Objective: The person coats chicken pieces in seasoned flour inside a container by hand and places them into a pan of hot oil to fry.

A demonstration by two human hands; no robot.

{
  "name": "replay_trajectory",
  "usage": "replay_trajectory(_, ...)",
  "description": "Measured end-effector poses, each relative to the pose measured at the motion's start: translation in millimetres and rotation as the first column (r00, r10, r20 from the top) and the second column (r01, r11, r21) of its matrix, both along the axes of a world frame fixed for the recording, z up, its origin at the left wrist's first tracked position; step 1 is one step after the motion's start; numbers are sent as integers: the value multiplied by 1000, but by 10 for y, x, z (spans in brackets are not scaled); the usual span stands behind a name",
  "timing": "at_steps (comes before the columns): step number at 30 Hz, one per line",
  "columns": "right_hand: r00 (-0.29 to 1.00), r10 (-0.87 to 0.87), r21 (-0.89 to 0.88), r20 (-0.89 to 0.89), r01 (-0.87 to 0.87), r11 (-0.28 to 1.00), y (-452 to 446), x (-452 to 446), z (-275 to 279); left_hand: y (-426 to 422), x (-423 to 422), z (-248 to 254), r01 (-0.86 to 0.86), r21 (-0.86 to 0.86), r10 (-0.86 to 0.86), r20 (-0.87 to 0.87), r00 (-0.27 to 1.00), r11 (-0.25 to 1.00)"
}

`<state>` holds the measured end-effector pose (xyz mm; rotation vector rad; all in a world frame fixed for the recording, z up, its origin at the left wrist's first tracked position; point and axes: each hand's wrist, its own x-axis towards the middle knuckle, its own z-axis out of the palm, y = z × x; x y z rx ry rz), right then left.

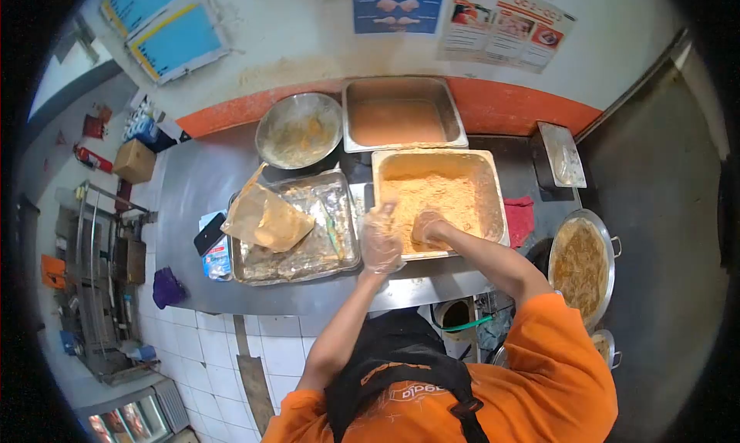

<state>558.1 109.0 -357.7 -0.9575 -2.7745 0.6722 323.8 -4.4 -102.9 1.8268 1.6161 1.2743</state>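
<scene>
My left hand (381, 241), in a clear plastic glove, is raised at the front left edge of a metal pan (493, 204) of orange-yellow breading powder (443, 187). Its fingers point up and look curled together; what they hold, if anything, is too small to make out. Inside the pan, my right hand (428, 229) reaches down with its fingertips sunk in the powder, so its grip is hidden. Left of the pan lies a messy metal tray (297, 270) with a plastic bag (270, 218) of light brown stuff on it.
Behind are a pan of pinkish liquid (397, 123) and a round bowl (299, 131). A phone (210, 234) lies at the left, a red cloth (519, 219) and a narrow metal container (561, 156) at the right. A large round pot (580, 270) stands beyond the table's right edge.
</scene>
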Motion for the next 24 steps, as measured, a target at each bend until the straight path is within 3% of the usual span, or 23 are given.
replay_trajectory(2,946,-158,-237,282,228,945,-244,-549,1519,-6,-56,-15,38,153,-31,-50,998,987)
replay_trajectory(3,933,-199,-285,301,287,915,-321,-693,2054,10,-51,-7,64,231,-47,-79,996,971)
replay_trajectory(4,927,-245,-327,283,334,884,-343,-732,2447,-12,-58,59,79,132,-80,3,997,988)
replay_trajectory(6,897,-387,-417,215,443,794,-222,-625,2872,-50,-104,134,64,109,-61,-25,998,992)
replay_trajectory(8,845,-534,-565,30,455,688,315,97,1944,-81,-146,126,64,112,-60,-43,997,992)
replay_trajectory(10,671,-736,-58,86,741,669,464,170,1867,-53,-116,144,31,81,-31,-11,999,996)
replay_trajectory(13,643,-764,-229,49,752,618,645,151,1612,4,-70,142,-4,117,9,-41,999,993)
replay_trajectory(14,696,-716,-427,50,663,614,721,109,1329,-1,-57,131,-16,139,25,-61,998,990)
replay_trajectory(15,745,-666,-600,35,548,582,863,77,932,17,-41,102,-12,57,12,-14,1000,998)
replay_trajectory(16,814,-581,-636,-27,434,638,921,45,754,24,-45,55,-1,-24,2,37,999,1000)
replay_trajectory(17,866,-492,-669,-95,310,675,946,-39,739,22,-59,37,18,-104,-9,90,996,994)
replay_trajectory(18,882,-469,-670,-50,318,670,961,-162,719,19,-59,38,11,-95,-5,66,998,995)
replay_trajectory(20,837,-518,-635,175,498,591,854,-581,1471,25,-63,128,-5,-77,7,21,1000,997)
replay_trajectory(22,797,-499,-604,340,592,534,805,-854,2052,18,-4,309,-33,-81,46,167,985,996)
replay_trajectory(23,857,-366,-554,363,514,655,827,-920,2036,16,10,351,-49,-85,68,238,969,995)
replay_trajectory(24,909,-181,-503,375,364,784,826,-971,2030,-10,-1,329,-93,-50,98,116,988,994)
